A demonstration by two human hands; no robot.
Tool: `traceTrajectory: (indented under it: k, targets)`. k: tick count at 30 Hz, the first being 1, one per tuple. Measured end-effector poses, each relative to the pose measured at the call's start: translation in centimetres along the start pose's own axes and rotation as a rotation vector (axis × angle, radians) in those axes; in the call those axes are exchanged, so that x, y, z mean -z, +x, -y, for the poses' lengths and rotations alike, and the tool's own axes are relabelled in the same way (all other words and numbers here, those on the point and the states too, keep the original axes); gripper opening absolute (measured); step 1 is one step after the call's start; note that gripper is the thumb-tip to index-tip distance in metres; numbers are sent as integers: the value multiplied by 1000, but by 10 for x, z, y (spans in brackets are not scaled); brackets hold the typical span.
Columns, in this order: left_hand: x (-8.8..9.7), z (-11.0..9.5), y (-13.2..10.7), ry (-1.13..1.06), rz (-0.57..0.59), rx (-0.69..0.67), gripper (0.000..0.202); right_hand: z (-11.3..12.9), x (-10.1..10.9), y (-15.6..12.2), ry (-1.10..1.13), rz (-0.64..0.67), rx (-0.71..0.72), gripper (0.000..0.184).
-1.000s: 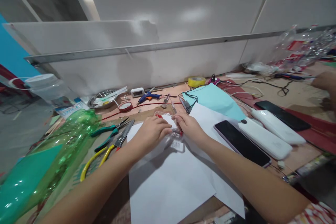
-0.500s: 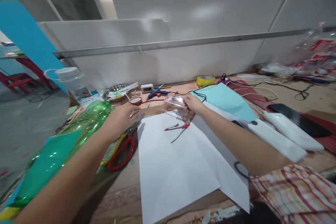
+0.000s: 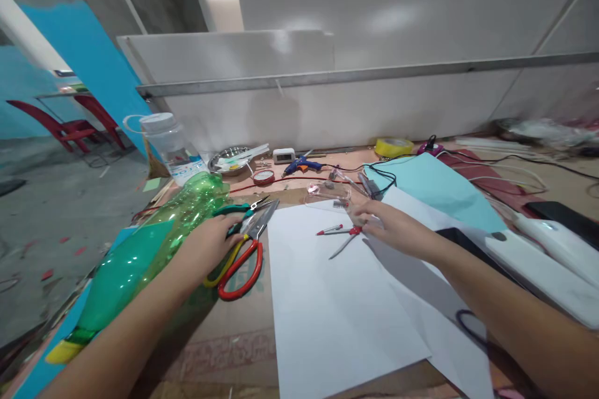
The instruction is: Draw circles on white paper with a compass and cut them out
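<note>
My left hand (image 3: 218, 240) lies closed over the teal handles of a pair of pliers (image 3: 255, 206), whose jaws point away to the right. Scissors (image 3: 241, 271) with red and yellow handles lie right beside it, blades partly under the pliers. On the white paper (image 3: 327, 305), my right hand (image 3: 381, 224) has its fingers curled at the red head of a drawing compass (image 3: 344, 232); the grip is partly hidden. A clear plastic case (image 3: 322, 193) rests just behind these fingers. Green plastic bottles (image 3: 121, 274) lie left of my left forearm.
Along the back stand a lidded water jar (image 3: 161, 131), a metal bowl (image 3: 229, 159), a small white device (image 3: 283, 155), a blue glue gun (image 3: 302, 165) and yellow tape (image 3: 394, 148). Light-blue paper (image 3: 425, 184), cables and white power-bank-like blocks (image 3: 538, 268) lie to the right.
My right hand has let go of the clear case and come nearer to the compass. My left hand has drawn back onto the plier handles. The view has swung left.
</note>
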State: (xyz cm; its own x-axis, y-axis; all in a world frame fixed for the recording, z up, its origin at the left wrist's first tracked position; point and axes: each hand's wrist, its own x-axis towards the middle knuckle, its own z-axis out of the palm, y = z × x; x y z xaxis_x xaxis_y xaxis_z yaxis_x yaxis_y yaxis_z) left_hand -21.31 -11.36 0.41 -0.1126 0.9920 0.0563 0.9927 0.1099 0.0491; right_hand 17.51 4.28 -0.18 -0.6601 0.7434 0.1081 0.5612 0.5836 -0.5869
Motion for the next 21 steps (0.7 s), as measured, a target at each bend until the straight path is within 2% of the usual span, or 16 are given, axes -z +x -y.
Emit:
traceTrajectory:
  k: [3,5,7,9,11,12,14,16,19,21]
  targets:
    - [-2,-5,-1,-29,-95,7,44,-11,-9,-12,-106,38,61,36]
    - [2,-18,-6,-89,-155,15,48,-16,-18,-12,-166,32,118,39]
    - [9,-39,-14,-197,-145,-25,46,-19,-30,-8,-220,-11,207,39]
    - [16,-61,-18,-293,4,-156,38,-21,-40,-4,-258,-58,263,41]
    - [20,-79,-12,-279,191,-177,36,-21,-48,1,-274,-72,279,40]
    - [20,-85,-5,-227,201,-121,40,-21,-50,3,-278,-68,287,37]
    - [17,-90,17,-149,146,-29,45,-20,-52,7,-285,-68,311,31]
    - [12,-89,44,-87,137,1,40,-17,-49,9,-278,-65,335,27]
    - [9,-90,80,-30,170,-41,30,-11,-41,6,-238,-28,369,21]
    - [10,-96,94,-8,227,-77,32,-10,-39,2,-201,-4,375,19]
